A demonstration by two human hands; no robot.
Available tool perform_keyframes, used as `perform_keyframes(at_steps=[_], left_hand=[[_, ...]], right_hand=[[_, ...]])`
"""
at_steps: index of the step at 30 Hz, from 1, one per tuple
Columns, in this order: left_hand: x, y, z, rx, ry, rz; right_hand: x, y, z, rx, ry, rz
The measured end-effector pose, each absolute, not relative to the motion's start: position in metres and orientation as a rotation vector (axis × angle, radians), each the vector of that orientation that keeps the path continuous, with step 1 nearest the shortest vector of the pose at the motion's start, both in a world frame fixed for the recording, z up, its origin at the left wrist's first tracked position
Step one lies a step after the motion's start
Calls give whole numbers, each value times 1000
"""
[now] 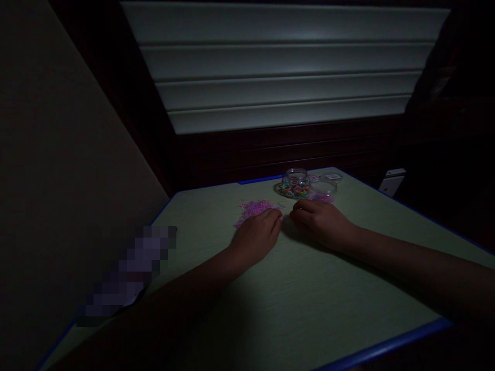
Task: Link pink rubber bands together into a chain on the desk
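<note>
Dim light falls on both hands, close together above the pale green table point(309, 288). My left hand point(256, 234) is closed, its fingers pressed together beside a loose pile of thin pink and purple bits point(257, 208) that look like small rubber bands. A short gap away, my right hand point(320, 222) is closed too, thumb and fingers pinched toward the left. Whatever is between the fingertips is too small and dark to make out. Just behind the right hand stand an uncapped clear jar of coloured elastic bands point(294, 184) and a second clear tub point(324, 189) with pink contents.
A clear round lid point(332, 177) lies by the table's far edge. Along the left edge, next to the wall, is a blurred-out flat object point(131, 273). White slats point(286, 67) in a dark frame rise behind the table. A white box point(392, 182) is beyond its right side.
</note>
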State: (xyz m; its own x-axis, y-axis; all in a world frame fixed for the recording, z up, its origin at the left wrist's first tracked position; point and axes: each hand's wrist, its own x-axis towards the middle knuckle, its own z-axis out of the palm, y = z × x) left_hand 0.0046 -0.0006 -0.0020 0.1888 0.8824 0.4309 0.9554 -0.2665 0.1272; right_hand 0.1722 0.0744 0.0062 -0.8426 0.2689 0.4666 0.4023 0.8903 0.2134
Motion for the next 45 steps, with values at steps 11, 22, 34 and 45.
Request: perform_keyframes(at_steps=[11, 22, 34, 45], left_hand=[[4, -1, -2, -2268, -1796, -614], [4, -1, -3, -2282, -1794, -633], [4, -2, -3, -2273, -1825, -607], [6, -1, -1, -2279, -1824, -699]], right_hand=[[172, 72, 8, -540, -2500, 56], [168, 78, 3, -628, -2387, 497], [167, 78, 4, -659, -2341, 655], [170, 79, 4, -564, -2411, 353]])
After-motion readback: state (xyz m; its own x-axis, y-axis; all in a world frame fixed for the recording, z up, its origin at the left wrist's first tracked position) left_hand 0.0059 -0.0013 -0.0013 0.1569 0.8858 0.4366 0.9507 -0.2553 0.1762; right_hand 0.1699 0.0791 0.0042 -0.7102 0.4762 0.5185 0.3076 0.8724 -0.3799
